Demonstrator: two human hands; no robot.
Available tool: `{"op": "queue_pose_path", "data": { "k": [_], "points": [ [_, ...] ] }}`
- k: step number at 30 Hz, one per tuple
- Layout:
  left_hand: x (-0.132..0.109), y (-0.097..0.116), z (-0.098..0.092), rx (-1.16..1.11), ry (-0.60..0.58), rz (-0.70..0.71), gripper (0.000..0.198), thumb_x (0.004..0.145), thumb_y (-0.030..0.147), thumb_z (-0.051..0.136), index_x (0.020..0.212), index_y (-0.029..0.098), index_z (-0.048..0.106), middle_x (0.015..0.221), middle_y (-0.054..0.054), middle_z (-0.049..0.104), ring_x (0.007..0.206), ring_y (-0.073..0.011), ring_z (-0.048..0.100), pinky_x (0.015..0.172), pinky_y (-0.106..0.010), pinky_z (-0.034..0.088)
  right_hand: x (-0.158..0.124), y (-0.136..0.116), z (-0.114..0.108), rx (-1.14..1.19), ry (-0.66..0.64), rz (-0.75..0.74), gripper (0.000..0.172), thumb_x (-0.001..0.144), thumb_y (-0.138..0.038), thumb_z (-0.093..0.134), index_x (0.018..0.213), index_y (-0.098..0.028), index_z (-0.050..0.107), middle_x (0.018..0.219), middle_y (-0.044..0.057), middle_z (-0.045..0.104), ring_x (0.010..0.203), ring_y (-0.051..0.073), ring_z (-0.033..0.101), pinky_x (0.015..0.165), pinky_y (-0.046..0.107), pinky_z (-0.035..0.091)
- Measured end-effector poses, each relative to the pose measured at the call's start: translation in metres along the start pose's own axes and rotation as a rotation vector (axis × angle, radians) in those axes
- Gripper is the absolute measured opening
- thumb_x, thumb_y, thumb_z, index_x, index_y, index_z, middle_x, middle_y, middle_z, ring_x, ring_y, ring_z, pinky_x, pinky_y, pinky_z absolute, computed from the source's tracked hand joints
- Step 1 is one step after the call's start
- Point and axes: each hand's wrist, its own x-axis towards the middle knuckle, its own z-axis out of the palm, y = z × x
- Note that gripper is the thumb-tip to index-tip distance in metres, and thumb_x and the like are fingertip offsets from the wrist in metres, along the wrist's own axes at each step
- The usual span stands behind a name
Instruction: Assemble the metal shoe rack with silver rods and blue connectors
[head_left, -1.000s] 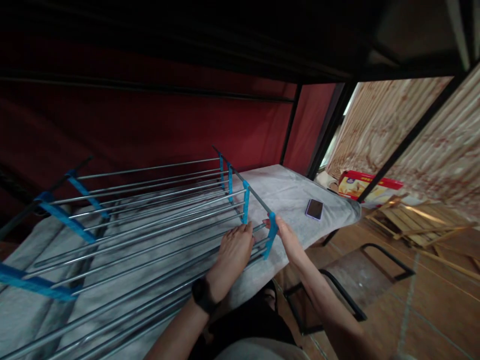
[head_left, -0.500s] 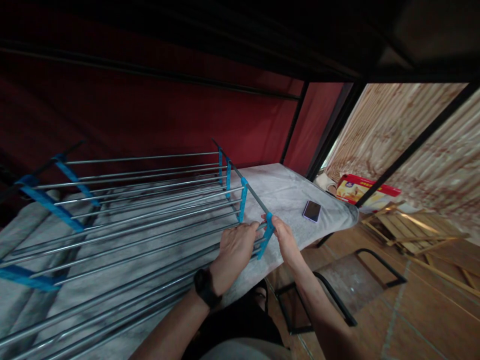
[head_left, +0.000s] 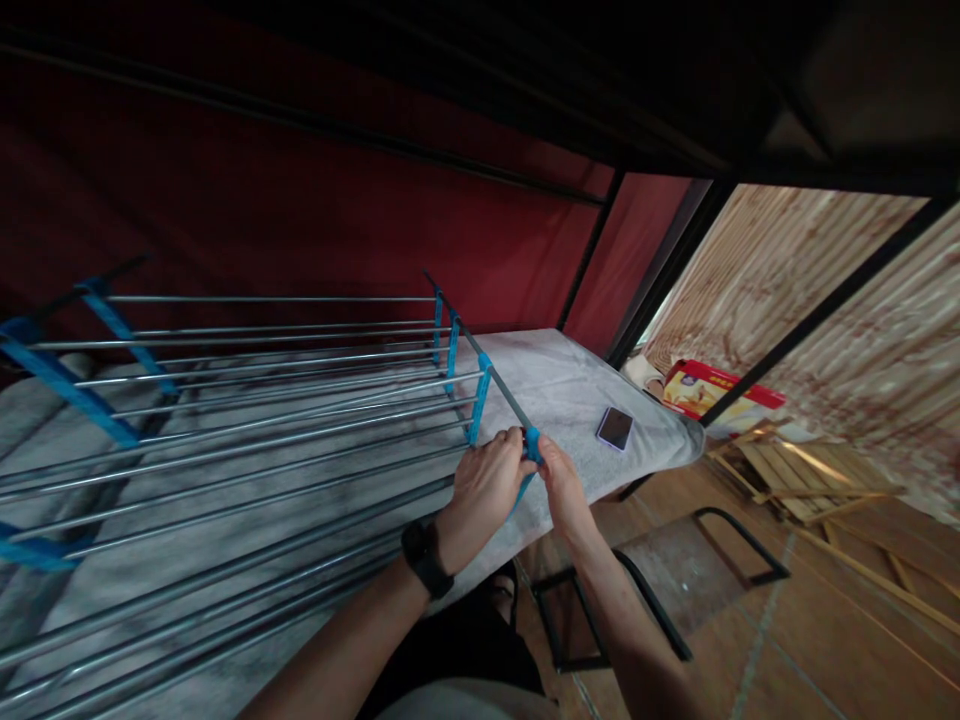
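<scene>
A rack of thin metal tubes with blue plastic brackets (head_left: 478,402) and dark end poles (head_left: 510,395) lies across the grey-covered bed or table. At its near right corner, my left hand (head_left: 489,485), with a black watch on the wrist, closes its fingers on a blue bracket (head_left: 532,440) from the left. My right hand (head_left: 562,488) presses the same bracket from the right with thumb and fingers. The dark pole runs into this bracket's top. Both hands partly hide the bracket and the tube ends behind them.
A phone (head_left: 616,429) lies on the grey cover (head_left: 551,375) to the right. On the tiled floor are a black-framed chair (head_left: 675,560) and folded wooden slats (head_left: 825,475). A red and yellow box (head_left: 720,390) stands farther back. Dark metal posts (head_left: 596,260) rise behind.
My left hand has shifted right and up, now covering more of the near bracket. My right hand stays on the bracket. The view has turned slightly.
</scene>
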Motion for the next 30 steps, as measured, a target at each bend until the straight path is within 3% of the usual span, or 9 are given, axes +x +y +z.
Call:
{"op": "queue_pose_path", "data": {
  "k": [7,13,19,30],
  "points": [
    [-0.003,0.009,-0.005,0.065,-0.012,0.009,0.025,0.104,0.033,0.053,0.124,0.02,0.061,0.115,-0.008,0.074,0.106,-0.0268,0.071,0.086,-0.037,0.051,-0.001,-0.001,-0.001,-0.075,0.019,-0.039,0.038,0.088,-0.06,0.064,0.082,-0.023,0.07,0.087,0.0,0.066,0.089,0.018,0.057,0.088,0.033,0.045],
    [-0.002,0.012,-0.005,0.094,-0.029,0.011,0.022,0.102,0.032,0.054,0.116,0.018,0.065,0.108,-0.01,0.075,0.099,-0.0276,0.073,0.082,-0.036,0.052,0.001,0.003,0.001,-0.115,-0.005,-0.027,0.046,0.089,-0.064,0.057,0.1,-0.023,0.075,0.105,0.005,0.075,0.106,0.024,0.063,0.101,0.039,0.047],
    [-0.005,0.016,-0.006,0.097,-0.052,-0.023,0.027,0.105,0.029,0.046,0.117,0.016,0.066,0.108,-0.013,0.075,0.1,-0.0292,0.074,0.083,-0.038,0.054,-0.003,0.001,0.004,-0.028,-0.029,-0.006,0.051,0.089,-0.062,0.06,0.112,-0.021,0.077,0.124,0.007,0.076,0.124,0.027,0.064,0.115,0.043,0.041],
    [-0.006,0.018,-0.003,0.106,-0.042,-0.03,0.028,0.104,0.019,0.042,0.112,0.017,0.068,0.108,-0.014,0.075,0.097,-0.0263,0.074,0.079,-0.035,0.052,-0.003,-0.001,0.007,-0.04,-0.004,0.017,0.054,0.087,-0.065,0.06,0.113,-0.021,0.078,0.125,0.007,0.075,0.127,0.029,0.062,0.114,0.045,0.043]
  ]
}}
